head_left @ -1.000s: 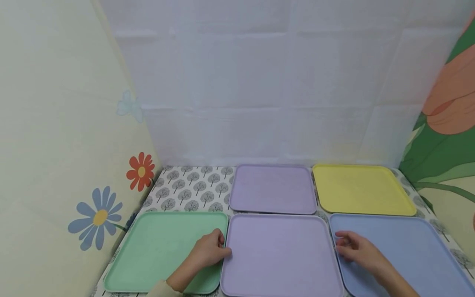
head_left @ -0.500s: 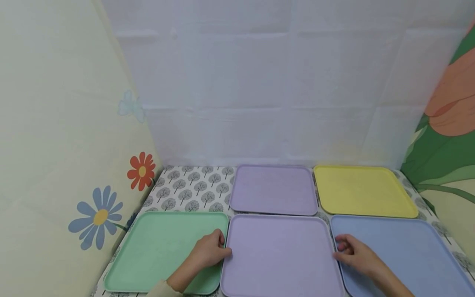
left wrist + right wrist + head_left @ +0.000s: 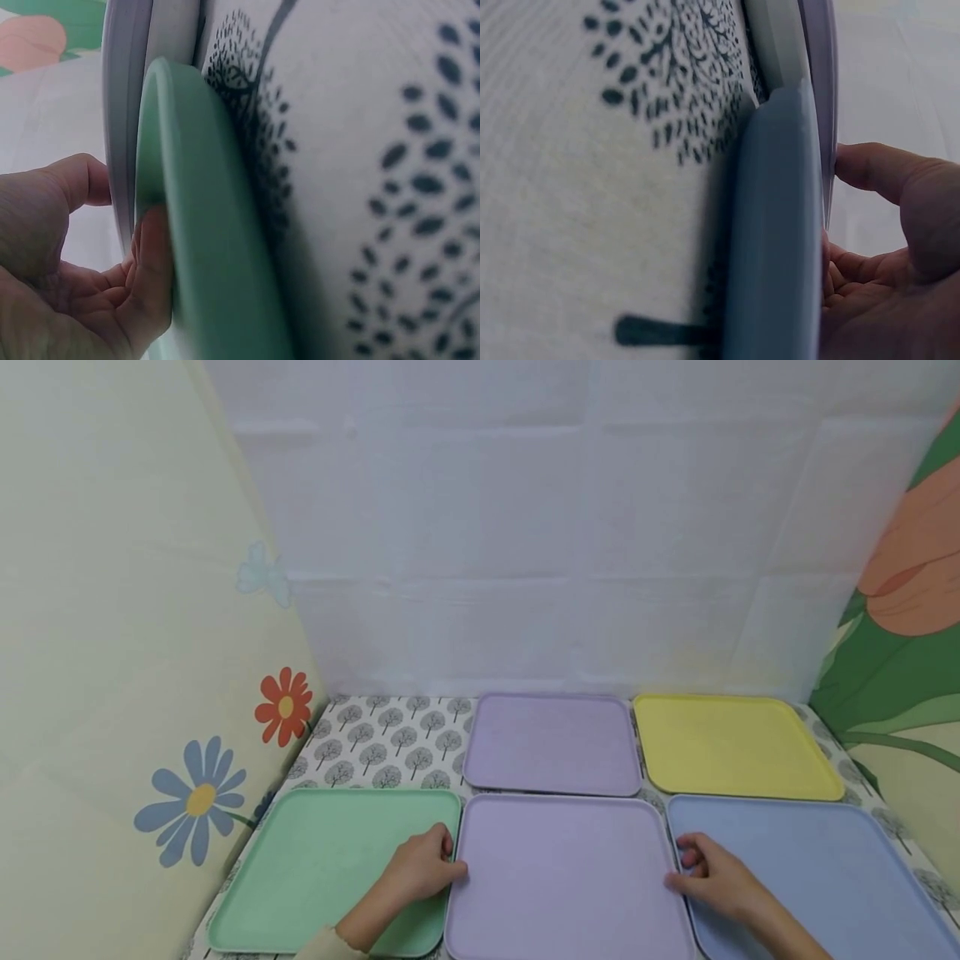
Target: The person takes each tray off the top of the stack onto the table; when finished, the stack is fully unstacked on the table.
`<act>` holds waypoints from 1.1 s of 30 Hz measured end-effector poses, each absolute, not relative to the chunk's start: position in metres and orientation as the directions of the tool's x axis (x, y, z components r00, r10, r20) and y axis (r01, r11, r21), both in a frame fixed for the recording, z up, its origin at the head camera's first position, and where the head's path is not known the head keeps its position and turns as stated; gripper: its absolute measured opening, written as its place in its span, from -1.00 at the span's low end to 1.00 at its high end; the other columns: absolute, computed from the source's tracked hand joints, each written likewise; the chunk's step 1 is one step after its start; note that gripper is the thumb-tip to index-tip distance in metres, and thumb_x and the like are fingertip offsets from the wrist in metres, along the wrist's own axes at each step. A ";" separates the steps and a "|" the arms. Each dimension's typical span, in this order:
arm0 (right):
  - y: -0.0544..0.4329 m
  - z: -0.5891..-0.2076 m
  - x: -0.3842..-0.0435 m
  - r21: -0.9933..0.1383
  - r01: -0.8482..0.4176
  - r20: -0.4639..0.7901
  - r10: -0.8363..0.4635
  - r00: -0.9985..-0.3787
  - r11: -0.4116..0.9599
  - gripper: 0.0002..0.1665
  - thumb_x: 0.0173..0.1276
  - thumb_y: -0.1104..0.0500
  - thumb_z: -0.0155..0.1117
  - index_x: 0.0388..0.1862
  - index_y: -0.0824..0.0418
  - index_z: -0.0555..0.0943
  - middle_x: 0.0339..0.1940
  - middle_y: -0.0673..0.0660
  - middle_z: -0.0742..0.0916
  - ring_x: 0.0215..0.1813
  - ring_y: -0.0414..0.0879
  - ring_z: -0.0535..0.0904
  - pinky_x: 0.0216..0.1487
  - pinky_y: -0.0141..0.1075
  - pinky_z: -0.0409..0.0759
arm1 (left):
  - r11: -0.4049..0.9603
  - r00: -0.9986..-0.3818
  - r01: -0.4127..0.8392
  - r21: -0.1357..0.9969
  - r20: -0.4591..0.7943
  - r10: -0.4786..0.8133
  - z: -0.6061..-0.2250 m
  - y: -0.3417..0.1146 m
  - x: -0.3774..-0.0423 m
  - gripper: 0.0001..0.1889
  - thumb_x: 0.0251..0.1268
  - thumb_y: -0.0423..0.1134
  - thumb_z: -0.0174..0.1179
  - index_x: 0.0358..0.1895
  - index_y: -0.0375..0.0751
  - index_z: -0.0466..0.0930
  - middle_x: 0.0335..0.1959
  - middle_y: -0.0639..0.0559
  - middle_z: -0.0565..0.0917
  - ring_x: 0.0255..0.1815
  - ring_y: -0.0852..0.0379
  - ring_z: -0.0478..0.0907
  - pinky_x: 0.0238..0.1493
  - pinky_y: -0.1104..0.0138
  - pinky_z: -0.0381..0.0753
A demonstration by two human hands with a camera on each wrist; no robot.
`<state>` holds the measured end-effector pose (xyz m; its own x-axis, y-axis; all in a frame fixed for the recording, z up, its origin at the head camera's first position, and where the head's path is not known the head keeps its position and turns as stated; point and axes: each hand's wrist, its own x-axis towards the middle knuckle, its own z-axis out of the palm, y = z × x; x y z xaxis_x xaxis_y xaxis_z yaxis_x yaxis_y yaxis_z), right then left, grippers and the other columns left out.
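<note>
A light purple tray lies flat at the front middle. At its left edge my left hand grips the rim, thumb on top and fingers curled down beside it over the green tray. On the opposite edge my right hand has its thumb on the rim, with curled fingers over the blue tray. The left wrist view shows the thumb against the purple rim and fingers inside the green wall. Fingertips are partly hidden behind the blue wall in the right wrist view.
Behind stand a second purple tray and a yellow tray. Tree-print cloth covers the table. A white sheet hangs at the back, with flower-patterned walls at both sides.
My right hand has moved slightly left, its thumb coming onto the front purple tray's right rim. My left hand has stayed at the left rim.
</note>
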<state>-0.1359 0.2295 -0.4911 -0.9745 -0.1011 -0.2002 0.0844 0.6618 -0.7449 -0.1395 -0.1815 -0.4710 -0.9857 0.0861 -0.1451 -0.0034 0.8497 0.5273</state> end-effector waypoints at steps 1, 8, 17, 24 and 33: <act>0.229 -0.491 -0.136 -0.744 0.087 -0.203 -0.100 -0.974 0.663 -0.31 0.01 0.11 0.45 0.05 0.40 0.41 -0.30 0.08 0.53 -0.34 -0.14 0.41 -0.41 -0.38 0.41 | 0.850 -0.985 -0.003 0.527 -0.148 0.088 -0.471 -0.182 -0.140 -0.73 -0.23 -0.16 0.23 -0.44 -0.13 0.36 -0.64 0.07 0.42 -0.62 0.14 0.34 -0.64 0.36 0.29; 0.228 -0.491 -0.136 -0.731 0.100 -0.211 -0.085 -0.974 0.675 -0.28 -0.03 0.07 0.47 0.05 0.39 0.42 -0.30 0.07 0.54 -0.35 -0.15 0.42 -0.39 -0.37 0.41 | 0.839 -0.979 0.004 0.544 -0.167 0.113 -0.470 -0.183 -0.142 -0.76 -0.23 -0.16 0.23 -0.48 -0.12 0.37 -0.68 0.09 0.44 -0.68 0.17 0.37 -0.66 0.36 0.32; 0.229 -0.492 -0.138 -0.732 0.118 -0.231 -0.081 -0.970 0.671 -0.23 -0.05 0.02 0.48 0.06 0.38 0.41 -0.29 0.07 0.55 -0.33 -0.13 0.42 -0.38 -0.35 0.41 | 0.848 -0.982 0.014 0.530 -0.153 0.112 -0.470 -0.181 -0.143 -0.82 -0.23 -0.20 0.21 -0.55 -0.09 0.38 -0.68 0.10 0.44 -0.67 0.18 0.37 -0.67 0.38 0.33; 0.230 -0.494 -0.136 -0.732 0.113 -0.218 -0.075 -0.973 0.672 -0.25 -0.05 0.00 0.49 0.05 0.34 0.43 -0.29 0.06 0.55 -0.33 -0.14 0.43 -0.38 -0.36 0.40 | 0.810 -0.983 -0.002 0.587 -0.151 0.107 -0.468 -0.182 -0.144 -0.82 -0.20 -0.23 0.20 -0.52 -0.11 0.37 -0.68 0.08 0.44 -0.71 0.18 0.40 -0.70 0.36 0.39; 0.230 -0.491 -0.136 -0.731 0.098 -0.203 -0.078 -0.976 0.675 -0.30 -0.01 -0.01 0.46 0.04 0.33 0.44 -0.30 0.06 0.56 -0.33 -0.15 0.43 -0.38 -0.36 0.40 | 0.502 -0.935 -0.205 0.840 -0.320 0.152 -0.466 -0.190 -0.151 -0.75 -0.02 -0.34 0.11 -0.22 -0.29 0.34 -0.53 -0.04 0.59 -0.57 0.10 0.55 -0.63 0.25 0.61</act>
